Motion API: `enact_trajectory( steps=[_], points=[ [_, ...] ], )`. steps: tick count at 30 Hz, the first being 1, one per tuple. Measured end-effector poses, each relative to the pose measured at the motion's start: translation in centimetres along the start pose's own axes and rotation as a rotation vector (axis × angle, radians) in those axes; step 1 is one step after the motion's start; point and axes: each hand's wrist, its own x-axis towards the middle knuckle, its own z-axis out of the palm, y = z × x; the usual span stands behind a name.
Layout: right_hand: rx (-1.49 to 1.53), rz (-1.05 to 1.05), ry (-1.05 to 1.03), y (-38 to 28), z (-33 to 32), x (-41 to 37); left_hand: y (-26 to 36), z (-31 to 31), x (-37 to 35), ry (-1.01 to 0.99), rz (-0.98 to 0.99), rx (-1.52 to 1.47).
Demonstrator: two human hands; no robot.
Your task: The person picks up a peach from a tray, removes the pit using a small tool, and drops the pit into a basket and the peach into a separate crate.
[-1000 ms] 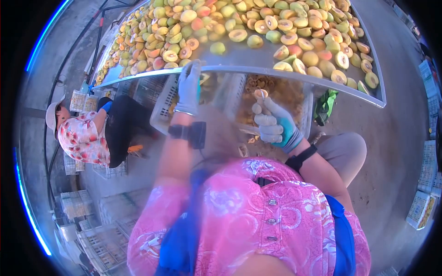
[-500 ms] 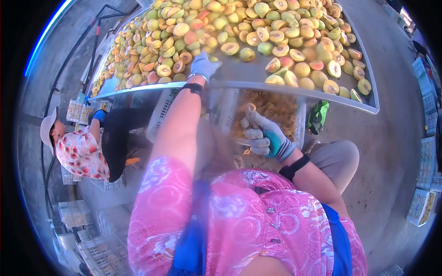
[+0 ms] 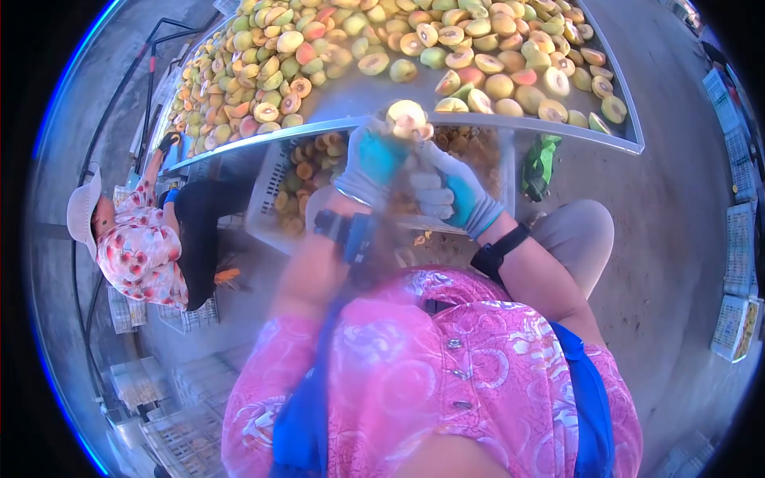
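My left hand (image 3: 368,166), in a grey and teal glove, holds a cut peach half (image 3: 407,116) just in front of the table's edge. The cut face is turned up toward me. Close beside it is my right hand (image 3: 456,190), also gloved, its fingers curled closed and its thumb up near the peach half. Whatever sits in that fist is blurred and mostly covered by the fingers. Many peach halves (image 3: 498,86) lie heaped on the metal-rimmed table (image 3: 550,123) beyond my hands.
Under the table edge stands a white crate (image 3: 263,209) holding peach halves; another crate (image 3: 507,171) with brownish contents is partly behind my hands. A green bag (image 3: 542,166) hangs at right. A co-worker (image 3: 139,247) sits at left, reaching to the table. Stacked crates (image 3: 739,247) line the right.
My left hand has drawn back from the heap to my right hand, now with a peach half in it. My right hand has risen slightly. The co-worker's arm now reaches the table.
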Motion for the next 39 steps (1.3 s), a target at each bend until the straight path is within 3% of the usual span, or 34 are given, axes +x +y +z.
enact_trajectory(
  steps=[1,2,4,5,7,8,10,11,13,16,23,25,29,31,32,38,39],
  points=[
    [-0.075,-0.05,0.096,0.0,0.0,0.0,0.3,0.5,-0.4,-0.022,0.104,0.189],
    [-0.075,-0.05,0.095,0.0,0.0,0.0,0.2,0.8,-0.6,-0.021,0.105,0.191],
    [-0.275,-0.112,0.253,-0.2,0.5,-0.4,-0.3,1.2,-0.7,0.034,-0.011,-0.37],
    [-0.275,-0.112,0.252,-0.2,1.0,-0.5,-0.5,1.1,-0.7,0.034,-0.01,-0.368],
    [-0.518,-0.23,0.454,-0.2,2.2,-0.7,-1.3,0.5,-0.4,-0.018,0.017,-0.308],
    [-0.518,-0.23,0.452,-0.3,2.6,-0.8,-1.7,0.2,-0.2,-0.044,0.031,-0.279],
    [-0.797,-0.344,0.522,-0.4,3.0,-0.9,-2.0,0.0,0.0,-0.096,0.06,-0.22],
    [-0.798,-0.344,0.522,-0.3,2.8,-0.9,-2.0,0.1,-0.1,-0.096,0.062,-0.22],
    [-1.076,-0.475,0.504,-0.3,1.6,-0.5,-2.0,0.5,-0.3,-0.057,-0.008,-0.382],
    [-1.315,-0.571,0.518,-0.6,0.2,-0.1,-1.9,0.8,-0.7,-0.069,-0.001,-0.308],
    [-1.461,-0.628,0.524,-0.6,0.6,-0.5,-2.0,1.9,-1.7,-0.111,-0.01,-0.285],
    [-1.527,-0.651,0.515,-0.5,0.9,-0.6,-2.1,2.4,-1.9,-0.03,0.065,-0.172],
    [-1.587,-0.636,0.515,0.0,0.1,-0.2,-1.9,3.0,-2.2,0.06,0.01,-0.167],
    [-1.585,-0.641,0.511,0.3,-0.2,0.0,-2.1,3.3,-2.2,0.111,-0.21,-0.515],
    [-1.584,-0.64,0.511,0.3,-0.1,0.0,-2.1,3.5,-2.1,0.112,-0.21,-0.515],
    [-1.67,-0.557,0.616,0.4,0.4,-0.3,-2.7,4.8,-1.1,0.355,-0.038,-0.359],
    [-1.742,-0.646,0.59,0.5,-0.5,0.0,-4.5,3.2,-0.3,0.362,0.078,-0.175]
  ],
)
